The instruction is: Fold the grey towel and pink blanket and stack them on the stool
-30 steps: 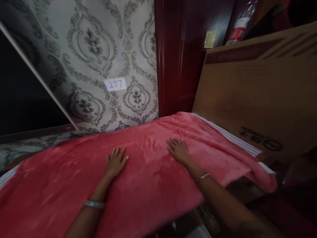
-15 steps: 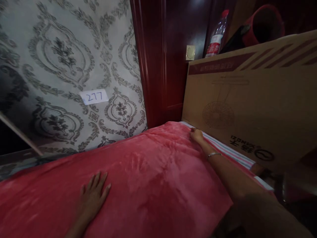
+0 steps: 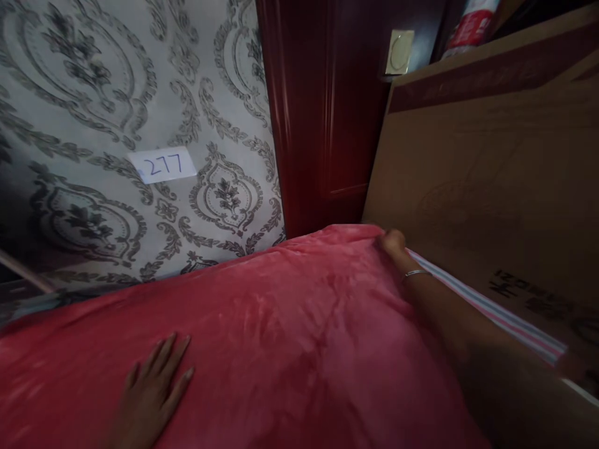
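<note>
A pinkish-red plush blanket point(image 3: 262, 337) covers the bed surface, with soft creases across its middle. My left hand point(image 3: 152, 390) lies flat on it at the lower left, fingers spread. At the far right corner my right hand point(image 3: 394, 244), a thin bracelet on its wrist, is closed on the blanket's edge; its fingertips are partly hidden. Striped fabric point(image 3: 491, 312) in white, grey and pink shows along the right edge, beyond my forearm.
A large cardboard box point(image 3: 468, 168) stands along the right side, with a red-labelled bottle point(image 3: 470, 28) on top. Behind are a dark red wooden panel point(image 3: 309, 112) with a switch point(image 3: 399, 52) and patterned wallpaper point(image 3: 93, 137) bearing a "277" paper label point(image 3: 163, 164).
The view has moved closer to the far corner. My right hand has drawn the blanket's corner out toward the box, covering the striped fabric there. My left hand stays flat on the blanket.
</note>
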`<state>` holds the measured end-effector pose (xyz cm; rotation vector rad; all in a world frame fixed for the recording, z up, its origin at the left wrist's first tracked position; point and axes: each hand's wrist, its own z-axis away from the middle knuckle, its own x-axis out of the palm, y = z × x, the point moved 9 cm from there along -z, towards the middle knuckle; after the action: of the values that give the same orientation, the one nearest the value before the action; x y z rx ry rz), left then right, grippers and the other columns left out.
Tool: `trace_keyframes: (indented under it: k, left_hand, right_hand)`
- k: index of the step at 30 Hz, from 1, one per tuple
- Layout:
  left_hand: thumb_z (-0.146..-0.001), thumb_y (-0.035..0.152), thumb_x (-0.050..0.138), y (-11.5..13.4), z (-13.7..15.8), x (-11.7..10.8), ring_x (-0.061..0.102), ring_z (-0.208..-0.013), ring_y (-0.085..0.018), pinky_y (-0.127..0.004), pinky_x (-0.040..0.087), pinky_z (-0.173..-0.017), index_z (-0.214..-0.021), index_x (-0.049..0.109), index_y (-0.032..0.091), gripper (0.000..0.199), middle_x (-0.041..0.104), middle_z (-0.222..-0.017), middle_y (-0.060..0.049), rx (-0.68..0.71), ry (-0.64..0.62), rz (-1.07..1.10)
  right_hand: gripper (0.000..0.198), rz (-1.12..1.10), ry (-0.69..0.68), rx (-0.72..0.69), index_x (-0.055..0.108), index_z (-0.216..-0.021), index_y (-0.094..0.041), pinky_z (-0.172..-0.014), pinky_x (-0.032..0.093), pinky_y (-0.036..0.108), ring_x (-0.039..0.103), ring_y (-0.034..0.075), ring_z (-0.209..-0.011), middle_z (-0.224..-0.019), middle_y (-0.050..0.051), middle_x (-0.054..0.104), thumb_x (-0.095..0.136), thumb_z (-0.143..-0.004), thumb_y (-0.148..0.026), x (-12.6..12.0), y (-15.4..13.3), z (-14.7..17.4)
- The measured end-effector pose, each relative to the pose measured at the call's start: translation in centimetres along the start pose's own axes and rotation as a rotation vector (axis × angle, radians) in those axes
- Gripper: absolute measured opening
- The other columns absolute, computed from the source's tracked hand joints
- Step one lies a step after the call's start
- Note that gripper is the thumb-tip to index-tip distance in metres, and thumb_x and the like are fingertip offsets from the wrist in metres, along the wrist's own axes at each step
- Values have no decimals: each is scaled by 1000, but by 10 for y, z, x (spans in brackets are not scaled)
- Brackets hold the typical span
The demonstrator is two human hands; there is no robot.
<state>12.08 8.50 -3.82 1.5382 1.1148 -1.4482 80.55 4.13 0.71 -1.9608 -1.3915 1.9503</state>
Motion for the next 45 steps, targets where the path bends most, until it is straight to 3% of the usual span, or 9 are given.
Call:
trace_keyframes:
  k: [3,9,15,17,21,23,30,38,45]
  left_hand:
    - [-85,51,29,-3,0,2,28,-148,-32,-58,26,-116,-149,46,20,73,35,-159,-8,-4,15,16]
    - [-85,52,31,-4,2,3,29,-148,-30,-58,25,-116,-150,44,23,72,36,-158,-6,-3,-5,16]
    - [-87,55,28,3,4,-3,26,-149,-31,-57,23,-117,-150,43,19,74,31,-160,-7,9,-4,6]
    - [-88,55,27,5,4,-5,24,-150,-31,-57,23,-117,-151,42,19,74,28,-161,-7,10,-8,-1]
    - [-91,50,28,11,4,-10,25,-149,-31,-57,24,-117,-151,42,19,69,27,-161,-9,5,-15,-20]
    - [-93,47,29,15,5,-13,25,-149,-31,-57,24,-117,-151,41,19,66,29,-161,-10,-4,-15,-26]
    - [-97,47,33,26,11,-21,22,-150,-32,-58,19,-118,-154,36,22,62,25,-163,-12,-17,-52,30]
    - [-100,50,27,36,20,-24,13,-152,-33,-62,13,-118,-157,27,21,64,18,-165,-11,13,-119,74]
    - [-99,58,26,35,36,-26,9,-152,-32,-60,8,-120,-158,22,20,70,15,-165,-12,42,-203,143]
  right_hand:
    - [40,18,63,50,61,-124,-3,-93,49,37,63,31,-110,-125,25,60,39,-92,-14,-1,5,-7]
    - [49,37,8,-33,54,-134,0,-106,40,39,55,30,-124,-132,26,54,34,-90,-6,22,11,4]
    - [63,63,8,-148,34,-150,-5,-113,34,42,36,30,-142,-155,21,35,36,-88,-11,12,-14,23]
    - [62,90,-4,-284,35,-151,-7,-115,31,45,33,32,-144,-157,19,33,40,-91,-20,14,-44,54]
    - [58,152,-281,-918,39,-152,-25,-118,23,53,28,31,-147,-158,8,37,39,-97,-42,56,-117,175]
    - [59,204,-403,-995,37,-153,-31,-119,20,56,26,31,-148,-160,5,34,38,-98,-51,74,-121,220]
    - [58,332,-454,-828,35,-153,-31,-116,22,59,25,31,-148,-162,4,29,33,-99,-50,78,-103,237]
    - [62,370,-435,-459,38,-153,-29,-112,25,65,24,36,-148,-163,7,26,27,-98,-57,60,-79,260]
    - [61,425,-274,-520,45,-149,-26,-108,31,62,34,36,-142,-158,9,37,22,-99,-52,38,-73,311]
